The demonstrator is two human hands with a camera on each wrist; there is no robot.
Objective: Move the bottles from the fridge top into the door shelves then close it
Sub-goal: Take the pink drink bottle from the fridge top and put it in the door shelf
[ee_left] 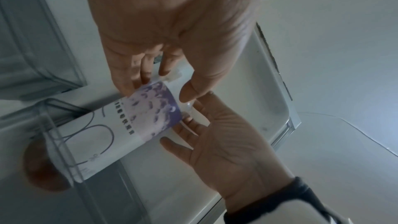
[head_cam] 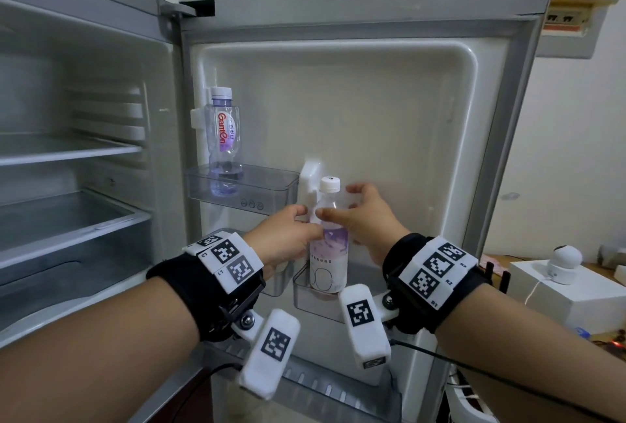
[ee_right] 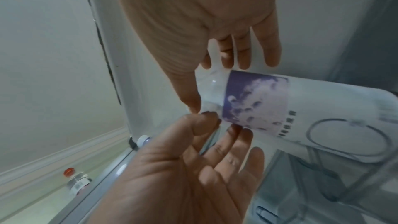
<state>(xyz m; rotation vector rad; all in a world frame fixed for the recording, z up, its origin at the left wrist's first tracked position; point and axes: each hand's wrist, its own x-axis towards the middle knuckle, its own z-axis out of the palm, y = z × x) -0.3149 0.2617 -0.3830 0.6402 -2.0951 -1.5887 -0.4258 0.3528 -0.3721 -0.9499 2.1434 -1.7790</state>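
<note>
Two bottles stand in the open fridge door point(head_cam: 389, 111) as we see it from the head view. A clear water bottle point(head_cam: 224, 138) with red lettering sits upright in the upper door shelf point(head_cam: 271, 192), toward the hinge side. The white-capped bottle point(head_cam: 328, 239), with a purple and white label, stands upright in the lower door shelf point(head_cam: 305, 297), below and beside the upper one. Our left hand point(head_cam: 288, 233) and right hand point(head_cam: 366, 223) flank this bottle at its shoulder, fingers relaxed around it; whether they press it we cannot tell here.

From the left wrist, our left hand point(ee_left: 172, 28) reaches over the bottle's label point(ee_left: 150, 111), fingers extended, thumb tip at the clear shoulder above the label, not curled round it. Our right hand lies open-palmed against the bottle's other side.

From the right wrist, our right hand point(ee_right: 204, 23) shows straight fingers just off the bottle's shoulder. A red-capped bottle point(ee_right: 75, 180) shows beyond the door's edge, well apart.
</note>
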